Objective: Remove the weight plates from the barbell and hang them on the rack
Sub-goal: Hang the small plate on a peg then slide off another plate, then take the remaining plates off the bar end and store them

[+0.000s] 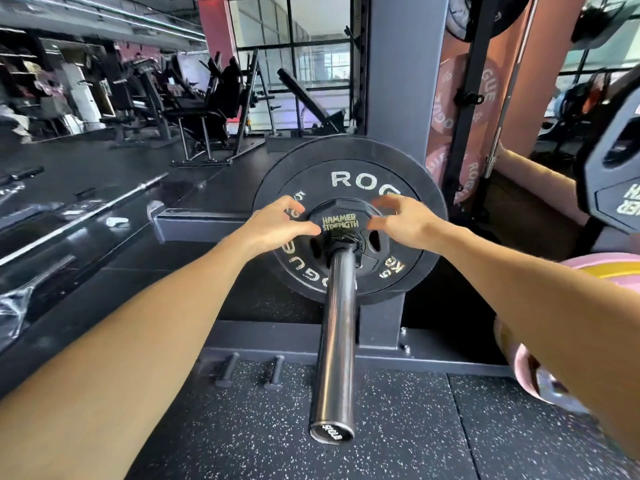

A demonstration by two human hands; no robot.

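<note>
While the steel barbell sleeve point(337, 341) juts near, smooth and round, a broad black rubber Rogue plate point(349, 174) sits far along it, a small many-sided Hammer Strength plate point(341, 223) against its face. Left hand point(280, 225) and right hand point(398, 220), fingers spread, flank the small plate's edges.

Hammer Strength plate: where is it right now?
Head view, centre: the small Hammer Strength plate sits on the barbell sleeve, outermost, against the larger black Rogue plate, between the left hand and right hand.
</note>
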